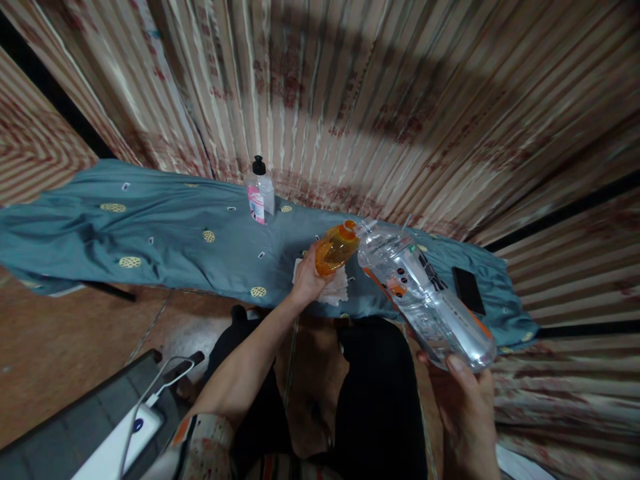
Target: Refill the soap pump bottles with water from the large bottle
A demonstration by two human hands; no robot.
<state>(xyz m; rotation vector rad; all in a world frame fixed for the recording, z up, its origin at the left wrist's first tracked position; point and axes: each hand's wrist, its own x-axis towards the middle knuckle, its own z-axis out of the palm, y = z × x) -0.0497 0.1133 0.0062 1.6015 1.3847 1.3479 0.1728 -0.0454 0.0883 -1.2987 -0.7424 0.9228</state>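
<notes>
My left hand (309, 279) is wrapped round a small orange bottle (336, 249), tilted over the cloth-covered table. In my right hand (465, 393) is a large clear plastic bottle (420, 293) with an orange and black label, gripped near its base. It leans down to the left, and its mouth meets the mouth of the orange bottle; whether the two touch I cannot tell. Under my left hand lies a crumpled pale cloth or tissue (335, 291). Some clear liquid may be inside the large bottle, but reflections make this uncertain.
A clear bottle with a black cap and pink label (260, 193) stands at the back of the teal tablecloth (175, 233). On the right lies a dark phone (469, 291). A striped curtain (320, 100) hangs behind. At lower left is a white power bank (125, 437) with a cable.
</notes>
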